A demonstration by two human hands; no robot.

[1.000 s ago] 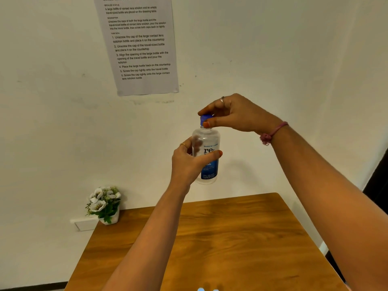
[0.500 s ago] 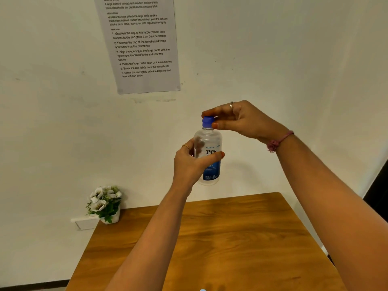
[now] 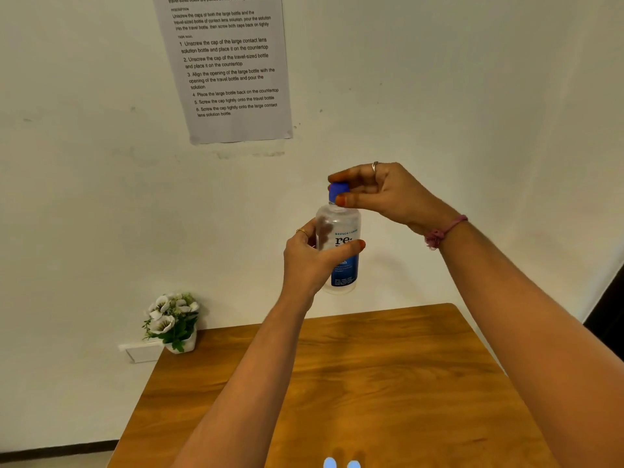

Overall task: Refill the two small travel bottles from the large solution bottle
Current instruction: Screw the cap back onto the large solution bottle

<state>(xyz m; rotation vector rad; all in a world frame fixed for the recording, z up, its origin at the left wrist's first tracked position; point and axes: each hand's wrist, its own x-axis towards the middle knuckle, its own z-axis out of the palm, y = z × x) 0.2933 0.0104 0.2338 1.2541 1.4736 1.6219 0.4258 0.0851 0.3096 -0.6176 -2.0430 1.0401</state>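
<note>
Fingers of your right hand (image 3: 381, 194) pinching the blue cap (image 3: 338, 191), your left hand (image 3: 312, 261) wrapped round the bottle (image 3: 341, 244), upright above the wooden table (image 3: 388, 383), white wall (image 3: 472, 96) behind, potted flowers (image 3: 172, 320) at its left corner.

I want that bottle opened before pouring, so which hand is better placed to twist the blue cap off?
The right hand. Its thumb and fingers already pinch the blue cap, while the left hand wraps the bottle, holding it upright above the table to brace the twist.

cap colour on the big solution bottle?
Blue. The cap sits on the large solution bottle, pinched by the right hand; head view.
</note>
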